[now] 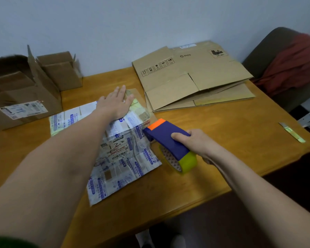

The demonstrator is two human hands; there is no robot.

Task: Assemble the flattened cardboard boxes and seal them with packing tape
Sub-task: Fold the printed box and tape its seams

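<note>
1. Pressure is the job of the left grip (115,104). It lies spread, fingers straight, palm down on the far top of the taped box (118,158), probably to hold the flaps shut and stop the box sliding.
2. The right grip (191,142) is curled round the purple body of the tape dispenser (166,138). The orange cutter end touches the box's right-hand edge, which looks like the start or finish of a strip across the seam.
3. The yellow-green tape roll (186,163) hangs below the dispenser, just above the bench (222,131).
4. The box sits mid-bench, toward the near edge, within reach of both arms. It is wrapped in clear and blue-printed tape whose small print is unreadable. A shipping label faces the person with a barcode and handwriting that looks like "12.4".
5. The flattened boxes (191,76) are stacked at the far right corner, apparently waiting their turn. The top one reads "PICO", with a row of handling pictograms and a dotted-border stamp too small to read.
6. Two open boxes (25,97) stand at the far left corner, out of the working area. The larger carries a white label with scrawled numbers I cannot make out.
7. A utility knife (292,133) lies by the right edge, well apart from both hands.
</note>
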